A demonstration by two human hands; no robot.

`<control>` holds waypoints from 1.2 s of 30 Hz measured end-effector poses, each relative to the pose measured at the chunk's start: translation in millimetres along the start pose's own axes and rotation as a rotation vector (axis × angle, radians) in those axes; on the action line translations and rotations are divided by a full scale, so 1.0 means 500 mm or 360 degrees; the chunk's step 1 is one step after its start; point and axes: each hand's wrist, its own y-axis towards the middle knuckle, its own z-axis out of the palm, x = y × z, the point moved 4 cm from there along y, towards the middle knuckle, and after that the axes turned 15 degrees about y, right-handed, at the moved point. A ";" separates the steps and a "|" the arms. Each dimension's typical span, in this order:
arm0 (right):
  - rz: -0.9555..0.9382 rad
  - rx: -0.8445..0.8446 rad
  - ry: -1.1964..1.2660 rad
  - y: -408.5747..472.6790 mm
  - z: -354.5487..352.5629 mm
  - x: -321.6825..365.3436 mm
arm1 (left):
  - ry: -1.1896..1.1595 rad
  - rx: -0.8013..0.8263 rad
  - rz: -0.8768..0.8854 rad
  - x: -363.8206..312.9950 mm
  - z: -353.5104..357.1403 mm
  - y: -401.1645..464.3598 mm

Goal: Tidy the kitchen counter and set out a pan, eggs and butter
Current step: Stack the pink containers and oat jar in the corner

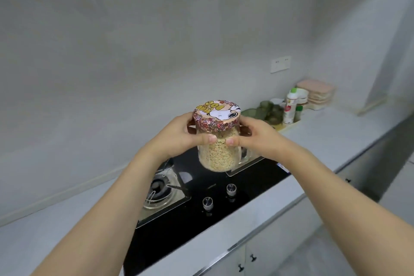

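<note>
A glass jar [218, 154] full of pale grains, with a handle on its right side and a cartoon-printed lid [216, 114], is held in the air above the black gas hob [201, 204]. My left hand [183, 134] grips it from the left and my right hand [257, 134] from the right, both thumbs pressed on the front glass just below the lid. No pan, eggs or butter appear in view.
A burner [159, 188] and two knobs [218, 196] sit on the hob. At the counter's far right stand green glass cups [268, 111], a white bottle [290, 107] and stacked pink-lidded boxes [317, 94]. Cabinet doors [264, 251] run below the grey counter edge.
</note>
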 end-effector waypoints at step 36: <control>0.0264 -0.0814 0.0106 0.156 -1.051 -0.352 | -0.0090 0.0715 0.0443 -0.354 0.602 1.057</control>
